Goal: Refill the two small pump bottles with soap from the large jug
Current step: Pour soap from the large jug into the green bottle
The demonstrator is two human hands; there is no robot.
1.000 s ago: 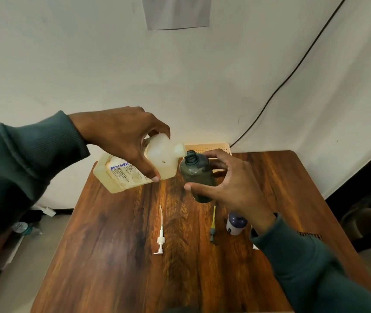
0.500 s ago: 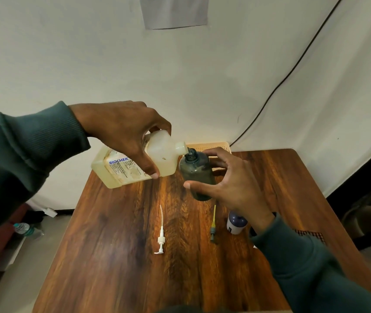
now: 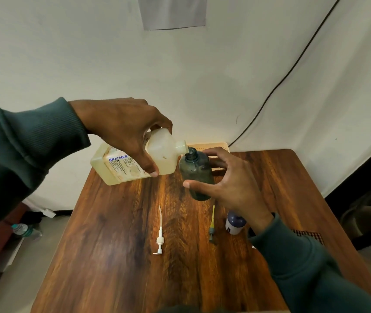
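My left hand [image 3: 126,129] grips the large pale yellow jug [image 3: 121,164], tipped on its side above the table with its spout against the open neck of a small dark teal bottle [image 3: 197,175]. My right hand [image 3: 229,184] holds that bottle in the air, slightly tilted. A second small bottle [image 3: 234,222], dark blue on top and white below, stands on the table behind my right wrist. Two pump heads lie on the wood: a white one [image 3: 159,240] and a grey one with a yellow tube [image 3: 212,231].
The wooden table [image 3: 112,256] stands against a white wall. A tan perforated object [image 3: 211,146] sits at the table's far edge. A black cable [image 3: 293,68] runs down the wall. A plastic water bottle [image 3: 22,230] lies on the floor at left.
The jug's spout has moved right and come to meet the teal bottle's neck; both hands stay raised over the table's far part.
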